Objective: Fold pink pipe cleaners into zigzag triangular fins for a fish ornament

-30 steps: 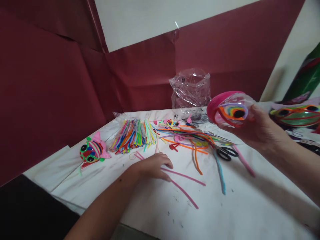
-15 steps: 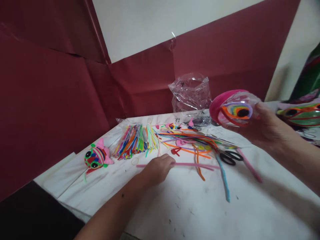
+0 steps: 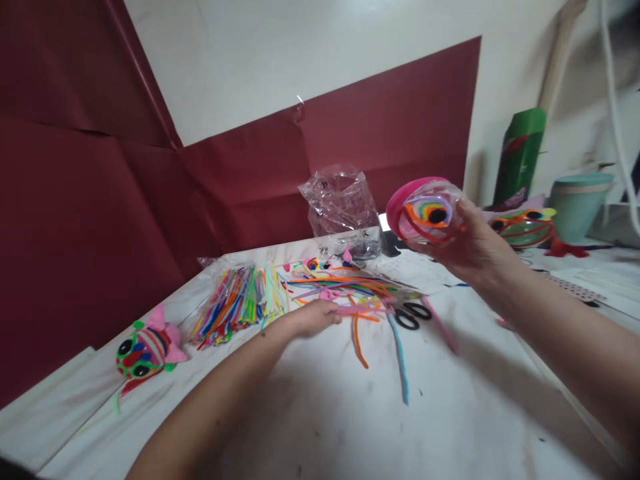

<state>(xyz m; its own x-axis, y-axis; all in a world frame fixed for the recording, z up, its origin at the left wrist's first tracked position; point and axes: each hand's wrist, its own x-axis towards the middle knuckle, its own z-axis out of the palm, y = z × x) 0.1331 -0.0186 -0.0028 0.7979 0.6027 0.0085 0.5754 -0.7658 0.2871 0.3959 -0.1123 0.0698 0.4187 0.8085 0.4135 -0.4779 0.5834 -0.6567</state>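
Raised above the table, my right hand (image 3: 473, 237) grips a clear plastic craft body (image 3: 425, 212) with a bright pink fuzzy band along its top and a rainbow-ringed eye on its side. My left hand (image 3: 323, 317) is low over the tabletop, fingers pinched round pink pipe cleaners (image 3: 363, 309) that point to the right. Just beyond that hand lie loose coloured pipe cleaners (image 3: 350, 283). A pair of black-handled scissors (image 3: 414, 315) rests to its right, beside a light blue pipe cleaner (image 3: 400, 367) and an orange one (image 3: 359, 343).
A bundle of coloured pipe cleaners (image 3: 233, 303) lies left of centre. At far left sits a finished-looking fish craft (image 3: 147, 350); another craft (image 3: 525, 230) stands right, near a teal cup (image 3: 580, 207) and green bottle (image 3: 520, 157). A crumpled clear bag (image 3: 343, 200) is behind.
The view has swung right, showing the cup and bottle. My left hand has lifted the pink pipe cleaners off the tabletop; my right hand still holds the craft body.
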